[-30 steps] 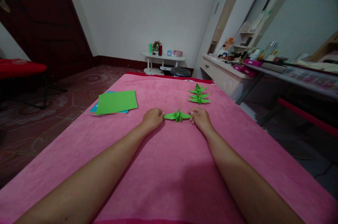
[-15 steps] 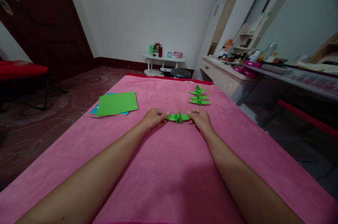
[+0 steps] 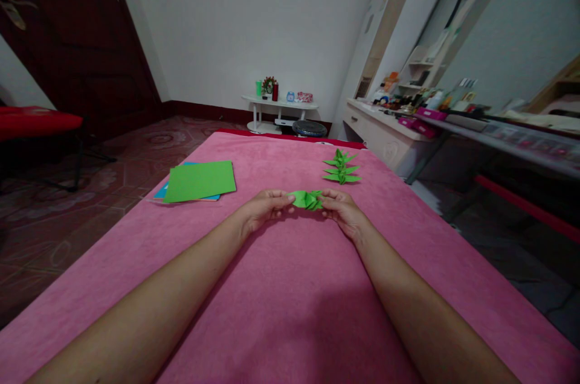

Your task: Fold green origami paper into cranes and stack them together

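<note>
Between my hands is a green folded paper crane (image 3: pixel 307 200), over the middle of the pink cloth (image 3: pixel 290 287). My left hand (image 3: pixel 270 205) pinches its left end between thumb and fingers. On the opposite side, my right hand (image 3: pixel 339 208) is closed on the right end, and its fingertips cover part of the paper. Just beyond my right hand, several finished green paper cranes (image 3: pixel 341 175) stand in a row with wings spread. A stack of paper lies to the left, with a green sheet (image 3: pixel 200 181) on top and a blue sheet (image 3: pixel 161 191) showing beneath.
A white side table (image 3: pixel 281 104) holding a green cup (image 3: pixel 258 87) and a red bottle (image 3: pixel 275 92) stands at the far wall. To the right is a cluttered dresser (image 3: pixel 385 124). A red chair (image 3: pixel 38 122) is at left, near a dark door (image 3: pixel 77 40).
My hands have come a little closer together. The crane has turned between them, its raised middle points no longer standing up, and it looks shorter across.
</note>
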`<state>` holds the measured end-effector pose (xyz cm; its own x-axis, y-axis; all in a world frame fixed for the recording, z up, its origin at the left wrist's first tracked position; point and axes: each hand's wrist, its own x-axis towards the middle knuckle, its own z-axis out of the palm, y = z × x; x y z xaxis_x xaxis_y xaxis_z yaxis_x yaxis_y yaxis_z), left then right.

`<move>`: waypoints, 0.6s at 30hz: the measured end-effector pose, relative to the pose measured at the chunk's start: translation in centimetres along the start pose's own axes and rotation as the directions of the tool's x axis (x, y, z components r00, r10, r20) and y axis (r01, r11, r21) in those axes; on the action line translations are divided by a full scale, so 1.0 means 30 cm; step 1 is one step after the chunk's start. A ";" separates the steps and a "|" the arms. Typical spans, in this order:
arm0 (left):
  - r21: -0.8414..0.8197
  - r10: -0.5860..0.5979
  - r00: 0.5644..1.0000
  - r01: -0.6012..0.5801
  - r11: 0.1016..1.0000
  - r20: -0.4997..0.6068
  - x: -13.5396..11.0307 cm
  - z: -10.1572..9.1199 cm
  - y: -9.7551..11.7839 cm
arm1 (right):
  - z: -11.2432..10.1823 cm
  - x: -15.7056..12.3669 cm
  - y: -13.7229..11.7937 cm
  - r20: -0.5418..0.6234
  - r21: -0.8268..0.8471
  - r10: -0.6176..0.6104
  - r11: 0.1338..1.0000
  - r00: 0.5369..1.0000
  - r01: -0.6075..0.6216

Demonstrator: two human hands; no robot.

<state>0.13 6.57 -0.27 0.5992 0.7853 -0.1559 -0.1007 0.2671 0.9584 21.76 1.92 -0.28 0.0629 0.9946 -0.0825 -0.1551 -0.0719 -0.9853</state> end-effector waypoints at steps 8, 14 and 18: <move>-0.491 0.002 0.998 -0.029 0.871 -0.056 0.004 0.055 -0.013 | 0.062 -0.031 -0.015 0.067 0.263 -0.078 0.963 0.995 0.057; -0.536 0.088 0.996 -0.079 0.841 -0.009 -0.004 0.073 -0.026 | 0.086 -0.031 -0.016 0.052 0.552 -0.049 0.834 0.997 0.012; -0.420 0.111 0.978 -0.028 0.907 0.176 -0.038 0.076 -0.017 | 0.081 -0.030 -0.021 0.049 0.543 0.022 0.839 0.999 -0.045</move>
<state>1.31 4.26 -0.03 0.7144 0.6997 -0.0037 -0.4417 0.4550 0.7732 19.42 1.26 0.79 0.0107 0.9953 -0.0963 -0.6682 -0.0646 -0.7412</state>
